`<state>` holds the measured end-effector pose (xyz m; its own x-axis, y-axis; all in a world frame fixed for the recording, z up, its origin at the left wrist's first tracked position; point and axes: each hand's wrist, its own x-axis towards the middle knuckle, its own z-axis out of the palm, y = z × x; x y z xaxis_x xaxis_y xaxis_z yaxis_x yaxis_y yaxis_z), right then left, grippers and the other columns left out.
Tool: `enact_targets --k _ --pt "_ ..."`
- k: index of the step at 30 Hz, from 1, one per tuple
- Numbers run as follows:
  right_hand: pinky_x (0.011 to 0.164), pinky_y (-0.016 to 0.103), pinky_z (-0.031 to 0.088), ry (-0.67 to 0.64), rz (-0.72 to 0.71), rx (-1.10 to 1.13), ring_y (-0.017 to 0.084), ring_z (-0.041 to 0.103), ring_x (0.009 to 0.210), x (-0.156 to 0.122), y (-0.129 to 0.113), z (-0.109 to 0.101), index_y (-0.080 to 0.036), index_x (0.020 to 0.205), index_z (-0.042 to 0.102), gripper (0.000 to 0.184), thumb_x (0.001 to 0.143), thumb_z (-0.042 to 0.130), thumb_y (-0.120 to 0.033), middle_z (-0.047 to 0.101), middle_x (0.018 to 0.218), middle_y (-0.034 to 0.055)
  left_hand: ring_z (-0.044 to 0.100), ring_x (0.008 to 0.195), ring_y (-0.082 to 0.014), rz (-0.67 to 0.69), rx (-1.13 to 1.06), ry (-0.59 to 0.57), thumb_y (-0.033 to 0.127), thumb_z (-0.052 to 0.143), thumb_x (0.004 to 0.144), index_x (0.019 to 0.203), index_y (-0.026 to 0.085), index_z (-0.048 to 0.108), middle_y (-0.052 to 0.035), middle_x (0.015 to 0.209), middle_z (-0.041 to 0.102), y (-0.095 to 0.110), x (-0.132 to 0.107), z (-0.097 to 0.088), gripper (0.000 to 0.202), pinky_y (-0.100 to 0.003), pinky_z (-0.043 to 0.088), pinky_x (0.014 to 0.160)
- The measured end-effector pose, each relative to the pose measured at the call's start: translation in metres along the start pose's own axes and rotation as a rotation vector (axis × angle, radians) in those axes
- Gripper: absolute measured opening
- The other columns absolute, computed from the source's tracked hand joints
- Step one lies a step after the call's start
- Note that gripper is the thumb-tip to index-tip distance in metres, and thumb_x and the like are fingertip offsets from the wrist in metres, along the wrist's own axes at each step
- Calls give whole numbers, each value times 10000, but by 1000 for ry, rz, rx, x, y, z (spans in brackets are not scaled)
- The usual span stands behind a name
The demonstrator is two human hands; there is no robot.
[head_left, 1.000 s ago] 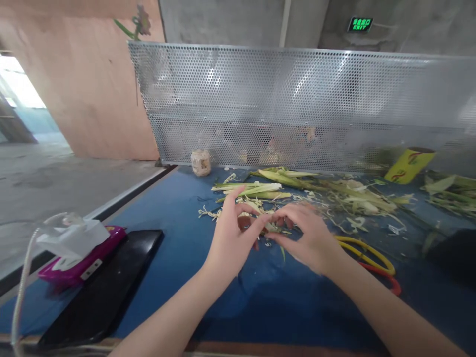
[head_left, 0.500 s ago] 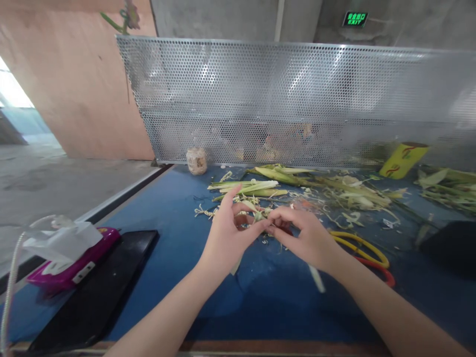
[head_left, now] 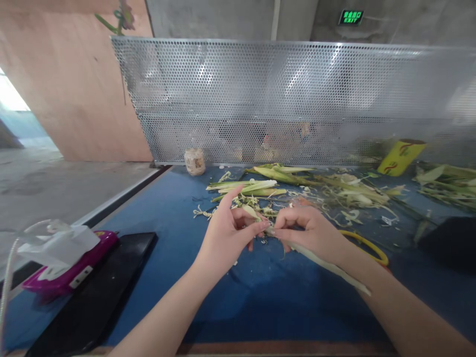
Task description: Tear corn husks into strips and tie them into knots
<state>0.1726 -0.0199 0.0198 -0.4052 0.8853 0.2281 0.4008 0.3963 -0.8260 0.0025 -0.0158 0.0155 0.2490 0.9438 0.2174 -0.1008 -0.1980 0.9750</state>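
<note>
Pale-green leaf strip (head_left: 326, 263), pinched two-handed.
Left hand (head_left: 227, 231) and right hand (head_left: 314, 230) clamp it, fingertips close, probably for fine control.

Item Count

Worktop (head_left: 148, 210): one. Left hand (head_left: 232, 228) and right hand (head_left: 310, 228): two in total. Long pale strip (head_left: 323, 262) at the hands: one. Left edge: one black slab (head_left: 100, 292), one purple power strip (head_left: 59, 286), one white adapter (head_left: 63, 244). Far edge: one cream jar-shaped object (head_left: 195, 162), one yellow tube (head_left: 401, 157), one perforated panel (head_left: 260, 82). Yellow loop (head_left: 372, 243): one. Plant scraps (head_left: 357, 195): overlapping, not countable.
</note>
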Motion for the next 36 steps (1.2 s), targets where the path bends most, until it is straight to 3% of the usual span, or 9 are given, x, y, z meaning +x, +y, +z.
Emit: enact_targets --k 5,10,18,22,26,30,34,36 --pt "457 207 362 -19 23 44 82 479 429 4 4 -3 -173 659 550 141 783 548 -240 570 485 -19 523 427 -91 -57 -60 11 254 612 736 1368 154 165 0 667 641 2 3 -1 780 -198 399 356" --pt "446 209 354 -77 37 71 89 480 423 4 5 1 -167 923 600 199 846 468 -294 553 484 -23 571 505 -106 -8 -93 88 231 562 780 1361 197 185 -53 826 677 1 4 2 693 -186 388 348" --pt "487 242 381 4 34 -73 119 497 462 2 5 9 -217 1179 428 337 844 446 -246 544 505 -48 514 433 -71 41 -43 122 228 572 780 1360 208 179 -13 736 678 0 2 4 701 -175 395 364" --pt "509 254 394 47 -5 1 131 530 525 3 8 13 -225 1182 385 365 831 474 -268 549 575 -38 539 452 -84 85 -64 158 234 574 779 1374 221 132 -18 739 680 0 1 5 741 -180 407 374" --pt "531 258 402 76 -28 110 128 533 533 4 8 18 -205 1234 334 457 804 486 -183 540 557 -53 560 470 -90 111 -72 177 239 574 779 1386 258 73 -34 825 690 -1 1 4 787 -192 428 391" --pt "516 245 374 19 -20 146 113 513 495 4 7 19 -176 1174 453 381 796 483 -148 541 497 -58 541 447 -78 75 -77 181 243 581 772 1381 222 135 -61 846 694 0 1 5 754 -187 404 382" --pt "383 199 276 -96 72 366 86 488 430 6 10 17 -192 1156 460 342 837 489 -313 588 578 -30 549 417 -81 48 -88 109 227 556 790 1390 246 80 -51 804 698 1 -1 8 766 -159 319 332" --pt "342 182 214 -152 105 521 71 457 391 8 12 18 -182 1040 513 312 848 457 -422 593 581 -14 559 404 -90 24 -81 31 222 552 794 1394 260 22 -44 773 698 1 -2 9 802 -154 303 320"
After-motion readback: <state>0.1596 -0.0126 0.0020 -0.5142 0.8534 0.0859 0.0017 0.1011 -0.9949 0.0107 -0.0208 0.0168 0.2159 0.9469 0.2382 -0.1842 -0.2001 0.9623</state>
